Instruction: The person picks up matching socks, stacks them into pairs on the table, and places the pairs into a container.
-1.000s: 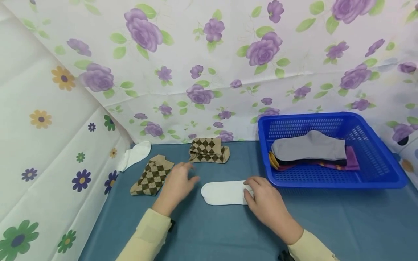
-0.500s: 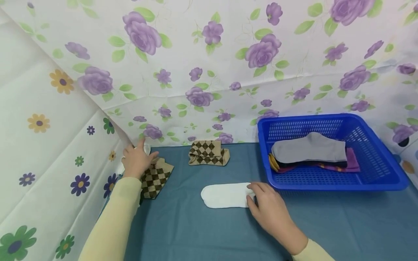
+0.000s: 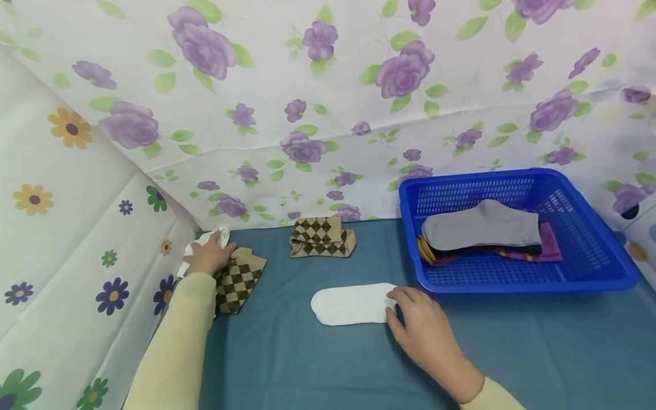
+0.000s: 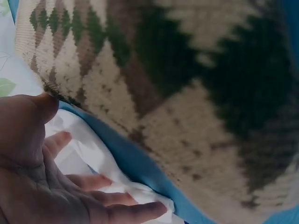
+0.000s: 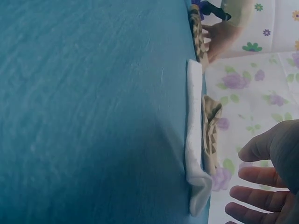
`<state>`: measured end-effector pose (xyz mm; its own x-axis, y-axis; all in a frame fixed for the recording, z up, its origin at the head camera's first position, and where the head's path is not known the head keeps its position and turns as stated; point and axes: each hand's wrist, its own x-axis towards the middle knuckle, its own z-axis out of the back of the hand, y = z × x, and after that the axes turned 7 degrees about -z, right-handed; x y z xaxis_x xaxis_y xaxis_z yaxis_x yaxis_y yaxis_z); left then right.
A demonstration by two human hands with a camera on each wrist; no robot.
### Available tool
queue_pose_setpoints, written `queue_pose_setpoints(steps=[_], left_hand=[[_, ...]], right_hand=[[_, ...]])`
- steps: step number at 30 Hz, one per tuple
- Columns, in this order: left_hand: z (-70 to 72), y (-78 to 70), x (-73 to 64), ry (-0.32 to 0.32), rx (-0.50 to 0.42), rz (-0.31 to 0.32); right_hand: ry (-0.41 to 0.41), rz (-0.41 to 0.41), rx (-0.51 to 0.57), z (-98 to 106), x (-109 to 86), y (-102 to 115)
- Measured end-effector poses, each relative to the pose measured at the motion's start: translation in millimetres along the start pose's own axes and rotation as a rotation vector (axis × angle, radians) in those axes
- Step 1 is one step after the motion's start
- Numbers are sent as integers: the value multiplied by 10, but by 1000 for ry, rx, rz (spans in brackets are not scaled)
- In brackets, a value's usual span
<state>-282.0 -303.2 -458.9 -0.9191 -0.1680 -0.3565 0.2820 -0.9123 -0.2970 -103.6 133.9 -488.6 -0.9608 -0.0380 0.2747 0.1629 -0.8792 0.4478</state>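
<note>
At the far left corner of the table my left hand (image 3: 206, 257) reaches over a crumpled white sock (image 3: 224, 234). In the left wrist view its fingers are spread and rest on the white sock (image 4: 88, 140). A brown-and-beige argyle sock (image 3: 238, 286) lies beside that hand, partly covered by the sleeve. Another white sock (image 3: 350, 304) lies flat in the middle. My right hand (image 3: 424, 326) is at this sock's right end, with loosely bent fingers. The right wrist view shows them apart, not pinching it.
A folded argyle sock (image 3: 320, 238) lies at the back middle. At the right, a blue plastic basket (image 3: 523, 286) holds a grey sock (image 3: 482, 228) on top of other coloured socks. Floral cloth walls (image 3: 353, 131) close off the back and left.
My left hand has moved from above the argyle sock to the far left corner, down onto the crumpled white sock. The right hand has stayed by the flat white sock. The view has shifted slightly.
</note>
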Motion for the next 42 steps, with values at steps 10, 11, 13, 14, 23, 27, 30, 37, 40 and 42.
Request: queue_pose_setpoints(steps=[10, 11, 13, 14, 23, 27, 30, 37, 40, 42], left_hand=[[26, 87, 37, -194, 212, -178], [24, 91, 47, -216, 230, -193], [19, 107, 53, -240, 241, -196], [18, 123, 51, -247, 241, -201], [44, 123, -65, -404, 25, -234], [39, -60, -258, -502, -24, -301], [-11, -299, -413, -580, -84, -380], [-285, -937, -973, -736, -279, -609], [-495, -1170, -1204, -746, -351, -736], [-642, -1287, -1331, -729, -392, -806]], right_hand=[[-16, 18, -8, 51, 22, 11], [-20, 20, -8, 53, 27, 9], [-27, 24, -3, 55, 30, 12], [-28, 26, 1, 57, 29, 17], [-16, 49, 27, 73, 10, 50], [-15, 58, 35, 82, 14, 80], [-20, 56, 47, 92, 30, 92], [-10, 49, 72, 116, 57, 162], [-3, 33, 87, 124, 66, 207], [9, 20, 103, 125, 78, 243]])
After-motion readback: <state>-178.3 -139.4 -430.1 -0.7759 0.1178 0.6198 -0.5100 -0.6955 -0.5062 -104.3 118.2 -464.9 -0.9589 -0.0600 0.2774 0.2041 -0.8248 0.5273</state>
